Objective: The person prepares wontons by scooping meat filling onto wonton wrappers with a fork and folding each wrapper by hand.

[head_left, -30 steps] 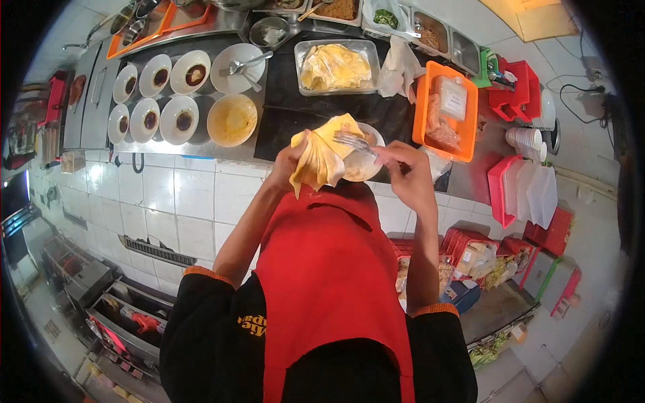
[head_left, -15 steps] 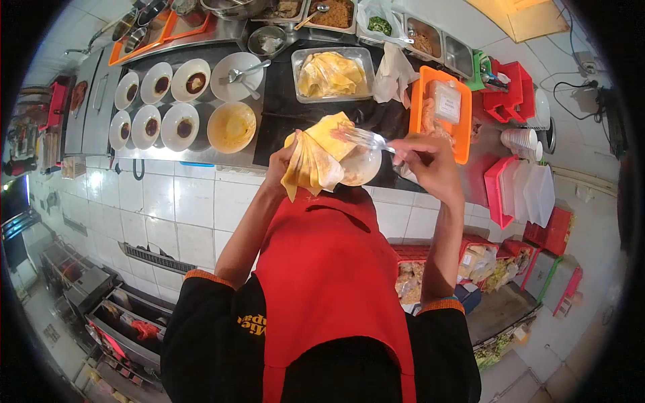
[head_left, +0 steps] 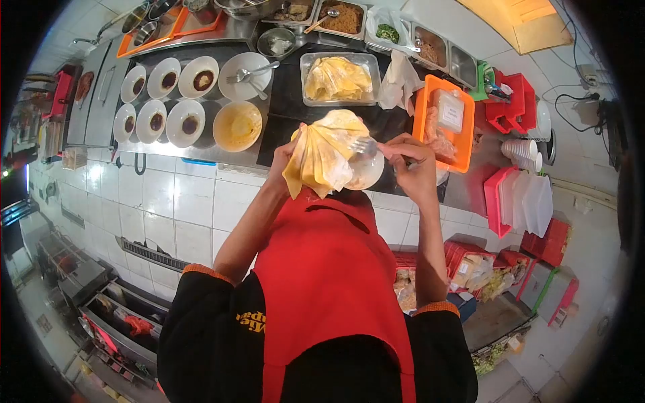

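Observation:
A fanned stack of yellow wrapper sheets [head_left: 318, 153] is gripped along its left side by my left hand [head_left: 283, 161], whose fingers are mostly behind it. My right hand [head_left: 411, 163] pinches the handle of a fork [head_left: 363, 144], with the tines at the right edge of the sheets. Beneath the fork sits a white bowl [head_left: 366, 170], partly covered by the sheets. More yellow sheets [head_left: 338, 78] lie in a clear tray behind my hands.
White bowls with dark sauce [head_left: 184, 123] stand in two rows at left, beside a yellow-stained bowl [head_left: 237, 126]. An orange tray [head_left: 462, 158] holds pink meat and a lidded box. Metal food containers [head_left: 340, 18] line the back; pink bins [head_left: 498, 201] are at right.
The sheets have fanned wider, and the pinkish filling seen on the top sheet is now out of sight. My right hand and the fork moved right, then back left.

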{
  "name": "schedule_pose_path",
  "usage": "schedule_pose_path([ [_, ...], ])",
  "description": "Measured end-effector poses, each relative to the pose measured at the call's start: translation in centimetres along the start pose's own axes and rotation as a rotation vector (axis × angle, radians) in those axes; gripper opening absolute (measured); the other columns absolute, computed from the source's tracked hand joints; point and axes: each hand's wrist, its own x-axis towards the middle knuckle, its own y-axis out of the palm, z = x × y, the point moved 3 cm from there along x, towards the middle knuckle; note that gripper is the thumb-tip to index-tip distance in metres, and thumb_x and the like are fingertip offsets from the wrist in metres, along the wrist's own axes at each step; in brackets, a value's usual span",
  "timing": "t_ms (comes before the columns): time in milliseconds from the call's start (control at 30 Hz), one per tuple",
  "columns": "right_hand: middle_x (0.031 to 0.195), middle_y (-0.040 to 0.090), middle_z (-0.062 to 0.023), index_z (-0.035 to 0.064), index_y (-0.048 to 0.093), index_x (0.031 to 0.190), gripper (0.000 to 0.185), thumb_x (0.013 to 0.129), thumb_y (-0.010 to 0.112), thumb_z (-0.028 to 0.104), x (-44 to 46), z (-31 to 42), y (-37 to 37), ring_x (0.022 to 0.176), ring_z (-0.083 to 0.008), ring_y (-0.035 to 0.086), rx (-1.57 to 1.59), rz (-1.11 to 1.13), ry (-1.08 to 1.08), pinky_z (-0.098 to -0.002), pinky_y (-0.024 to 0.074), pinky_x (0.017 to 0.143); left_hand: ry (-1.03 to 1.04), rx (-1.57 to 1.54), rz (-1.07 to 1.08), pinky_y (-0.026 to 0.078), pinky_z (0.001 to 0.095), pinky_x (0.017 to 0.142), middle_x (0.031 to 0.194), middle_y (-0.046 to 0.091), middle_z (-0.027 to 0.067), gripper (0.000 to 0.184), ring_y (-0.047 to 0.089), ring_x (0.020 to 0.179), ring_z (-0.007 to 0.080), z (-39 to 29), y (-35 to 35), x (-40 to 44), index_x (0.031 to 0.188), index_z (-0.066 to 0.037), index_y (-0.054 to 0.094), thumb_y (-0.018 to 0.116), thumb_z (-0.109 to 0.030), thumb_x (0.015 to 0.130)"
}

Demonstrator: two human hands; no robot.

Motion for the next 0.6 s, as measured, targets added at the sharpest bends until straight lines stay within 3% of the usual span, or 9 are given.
schedule_pose_path([
  [67,0.086,0.065,-0.0032,0.0063,0.077,0.103,0.036,0.082,0.059,-0.016,-0.3,-0.6,-1.5,0.075,-0.0086,0.056,-0.003,-0.002,0.025,-0.0211,0.0408,0.062,0.182,-0.01,0.355,0.053,0.0407,0.098,0.132,0.06,0.0195,0.054,0.064,0.115,0.0278,-0.3,-2.7,0.6,0.139,0.007,0.046,0.038,-0.037,0.107],
  [133,0.086,0.064,-0.0026,0.0049,0.076,0.104,0.032,0.083,0.061,-0.015,-0.4,-0.8,-2.2,0.075,-0.0081,0.056,-0.009,-0.004,0.046,-0.0209,0.0415,0.063,0.121,-0.125,0.317,0.053,0.0405,0.099,0.129,0.061,0.0187,0.051,0.065,0.114,0.0279,-1.3,0.2,0.2,0.137,0.008,0.047,0.04,-0.033,0.107],
  [200,0.088,0.062,-0.0007,0.0037,0.073,0.104,0.022,0.085,0.069,-0.007,-0.8,-1.0,-2.3,0.074,-0.0061,0.053,0.134,0.003,0.097,-0.0203,0.0397,0.064,0.056,0.274,-0.044,0.055,0.0367,0.092,0.119,0.065,0.0155,0.058,0.068,0.105,0.0234,-1.2,1.4,-0.6,0.133,0.004,0.05,0.041,-0.046,0.106],
  [300,0.091,0.06,-0.0005,0.0027,0.07,0.099,0.02,0.081,0.079,0.003,0.2,1.1,0.7,0.071,-0.0055,0.05,0.167,0.069,0.081,-0.0205,0.0385,0.062,-0.066,0.615,0.021,0.055,0.0337,0.089,0.116,0.067,0.0115,0.06,0.068,0.102,0.0186,0.9,2.1,-0.5,0.13,0.003,0.054,0.038,-0.05,0.106],
  [400,0.095,0.057,0.0024,0.0042,0.067,0.091,0.024,0.076,0.085,0.006,0.2,1.2,2.3,0.064,-0.0057,0.04,-0.096,0.05,0.041,-0.02,0.0361,0.058,-0.149,0.384,0.029,0.055,0.0334,0.087,0.113,0.068,0.0104,0.06,0.068,0.1,0.0174,2.2,2.6,-0.1,0.128,0.002,0.056,0.038,-0.051,0.106],
  [467,0.094,0.06,0.0006,0.004,0.065,0.088,0.025,0.073,0.086,0.005,-0.1,1.1,3.3,0.067,-0.0049,0.045,-0.116,0.012,0.066,-0.0203,0.0356,0.057,-0.14,0.308,0.036,0.055,0.0336,0.086,0.111,0.068,0.0102,0.06,0.068,0.099,0.0174,2.3,1.7,0.3,0.127,0.002,0.057,0.038,-0.052,0.106],
  [533,0.096,0.065,-0.0025,0.0036,0.067,0.092,0.026,0.072,0.084,0.002,-0.7,1.8,4.7,0.068,-0.0051,0.05,-0.137,-0.056,-0.083,-0.0209,0.0371,0.055,-0.096,0.312,0.003,0.056,0.0344,0.086,0.111,0.068,0.0116,0.062,0.069,0.098,0.019,2.2,0.7,0.7,0.127,0.002,0.056,0.038,-0.053,0.105],
  [600,0.099,0.069,-0.0055,0.0031,0.069,0.097,0.029,0.071,0.081,-0.001,-1.5,2.7,6.3,0.068,-0.0057,0.055,-0.148,-0.075,-0.169,-0.0215,0.0406,0.055,0.02,0.527,-0.029,0.056,0.0357,0.087,0.111,0.068,0.0127,0.064,0.069,0.098,0.0209,1.9,0.6,0.4,0.127,0.002,0.055,0.039,-0.055,0.104],
])
